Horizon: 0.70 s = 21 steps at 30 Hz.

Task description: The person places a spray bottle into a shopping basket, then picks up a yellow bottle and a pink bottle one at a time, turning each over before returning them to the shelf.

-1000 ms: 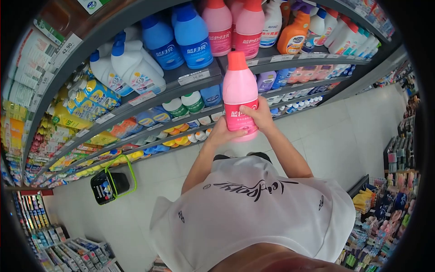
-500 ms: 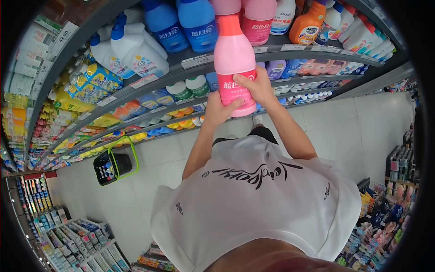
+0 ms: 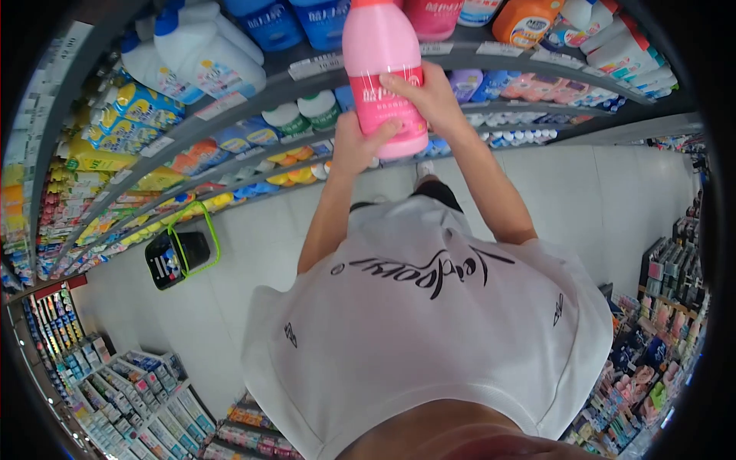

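Note:
A large pink bleach-style bottle [image 3: 381, 46] with a red label and a red cap is held upright in front of the shelf. My left hand [image 3: 359, 144] grips its lower left side, thumb across the label. On the other side, my right hand [image 3: 429, 98] wraps the bottle, its thumb pressed on the label's upper part. The cap is mostly cut off by the top edge of the view. Behind it on the shelf stand another pink bottle [image 3: 433, 17] and blue bottles [image 3: 322, 23].
White jugs with blue caps [image 3: 222, 65] and an orange bottle [image 3: 527, 21] stand along the curved shelf edge [image 3: 287, 70]. A black shopping basket with a green handle [image 3: 180, 253] sits on the tiled floor [image 3: 268, 230] to the left. Stocked racks [image 3: 652, 345] line the right.
The view has tilted, so the shelf, bottle and both hands appear higher and slightly further left. Both hands keep their hold on the pink bottle.

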Each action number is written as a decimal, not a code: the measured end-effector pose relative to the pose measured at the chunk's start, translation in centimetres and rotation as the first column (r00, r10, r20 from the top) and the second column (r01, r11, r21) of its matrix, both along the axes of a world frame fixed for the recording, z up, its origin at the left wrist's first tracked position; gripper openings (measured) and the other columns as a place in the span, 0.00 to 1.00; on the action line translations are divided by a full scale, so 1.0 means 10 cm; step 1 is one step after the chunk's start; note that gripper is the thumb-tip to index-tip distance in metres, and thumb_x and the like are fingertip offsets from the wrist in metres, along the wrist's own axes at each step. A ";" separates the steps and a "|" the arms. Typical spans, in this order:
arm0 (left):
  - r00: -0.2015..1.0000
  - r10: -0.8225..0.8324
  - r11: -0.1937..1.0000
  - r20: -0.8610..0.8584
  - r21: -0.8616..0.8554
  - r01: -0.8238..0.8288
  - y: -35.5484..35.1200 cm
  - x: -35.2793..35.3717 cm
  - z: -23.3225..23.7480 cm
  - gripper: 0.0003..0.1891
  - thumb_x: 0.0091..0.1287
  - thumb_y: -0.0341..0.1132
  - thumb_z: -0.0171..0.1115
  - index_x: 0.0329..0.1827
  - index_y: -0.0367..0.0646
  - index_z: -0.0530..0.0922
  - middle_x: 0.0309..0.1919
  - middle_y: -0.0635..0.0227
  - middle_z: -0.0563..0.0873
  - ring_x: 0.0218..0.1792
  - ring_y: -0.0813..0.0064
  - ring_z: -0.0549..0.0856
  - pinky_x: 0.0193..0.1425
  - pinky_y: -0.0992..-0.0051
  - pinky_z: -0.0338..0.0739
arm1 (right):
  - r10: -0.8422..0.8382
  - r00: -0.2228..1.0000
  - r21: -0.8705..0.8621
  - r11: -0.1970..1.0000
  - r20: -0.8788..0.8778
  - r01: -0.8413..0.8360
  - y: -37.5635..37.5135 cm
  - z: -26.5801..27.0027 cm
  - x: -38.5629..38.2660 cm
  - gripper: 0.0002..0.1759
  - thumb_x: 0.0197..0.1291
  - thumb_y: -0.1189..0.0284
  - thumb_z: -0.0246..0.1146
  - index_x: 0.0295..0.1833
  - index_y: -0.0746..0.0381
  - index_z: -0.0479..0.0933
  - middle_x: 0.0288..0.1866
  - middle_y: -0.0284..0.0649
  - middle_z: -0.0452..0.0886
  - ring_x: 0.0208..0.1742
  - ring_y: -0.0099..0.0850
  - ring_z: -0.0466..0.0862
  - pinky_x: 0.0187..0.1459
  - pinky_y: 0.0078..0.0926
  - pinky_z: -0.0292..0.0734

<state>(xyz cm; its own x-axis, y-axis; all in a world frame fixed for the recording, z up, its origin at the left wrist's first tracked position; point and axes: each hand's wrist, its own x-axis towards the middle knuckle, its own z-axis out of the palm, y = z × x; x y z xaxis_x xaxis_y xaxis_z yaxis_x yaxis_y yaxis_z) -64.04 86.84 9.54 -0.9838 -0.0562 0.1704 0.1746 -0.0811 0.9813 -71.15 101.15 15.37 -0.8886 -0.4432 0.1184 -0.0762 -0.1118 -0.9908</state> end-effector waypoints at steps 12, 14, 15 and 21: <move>0.995 -0.021 0.994 0.098 0.109 0.010 0.01 -0.06 -0.05 0.18 0.58 0.36 0.72 0.46 0.32 0.82 0.37 0.60 0.88 0.37 0.75 0.87 0.42 0.75 0.80 | -0.046 0.999 0.121 0.992 0.026 0.042 -0.04 -0.08 -0.06 0.25 0.57 0.60 0.70 0.49 0.71 0.77 0.40 0.44 0.85 0.36 0.25 0.86 0.37 0.22 0.81; 0.996 -0.023 0.992 0.087 0.127 0.012 0.01 -0.06 -0.02 0.18 0.58 0.35 0.71 0.46 0.32 0.82 0.37 0.60 0.88 0.37 0.76 0.87 0.42 0.75 0.80 | -0.043 0.999 0.121 0.992 0.024 0.039 -0.04 -0.10 -0.08 0.25 0.57 0.60 0.70 0.48 0.71 0.77 0.40 0.44 0.85 0.36 0.25 0.86 0.37 0.23 0.82; 0.996 -0.024 0.992 0.090 0.127 0.012 0.00 -0.08 -0.05 0.18 0.58 0.35 0.71 0.46 0.32 0.82 0.37 0.60 0.88 0.37 0.76 0.87 0.42 0.75 0.80 | -0.043 0.999 0.122 0.992 0.027 0.040 -0.04 -0.10 -0.09 0.25 0.57 0.60 0.70 0.48 0.71 0.77 0.40 0.44 0.85 0.36 0.25 0.86 0.37 0.23 0.82; 0.994 -0.047 0.992 0.094 0.123 0.035 -0.03 -0.11 -0.07 0.18 0.58 0.34 0.71 0.47 0.31 0.81 0.39 0.60 0.88 0.37 0.75 0.87 0.43 0.75 0.81 | -0.044 0.997 0.091 0.995 0.064 0.038 -0.05 -0.10 -0.11 0.25 0.56 0.60 0.71 0.49 0.71 0.78 0.39 0.43 0.85 0.36 0.25 0.86 0.36 0.22 0.81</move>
<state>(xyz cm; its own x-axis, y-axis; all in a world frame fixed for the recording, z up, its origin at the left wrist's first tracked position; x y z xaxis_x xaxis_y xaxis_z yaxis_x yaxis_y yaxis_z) -65.16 86.49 8.83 -0.9972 -0.0299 0.0692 0.0739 -0.2050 0.9760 -72.25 100.64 14.38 -0.9106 -0.4127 0.0201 -0.0130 -0.0200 -0.9997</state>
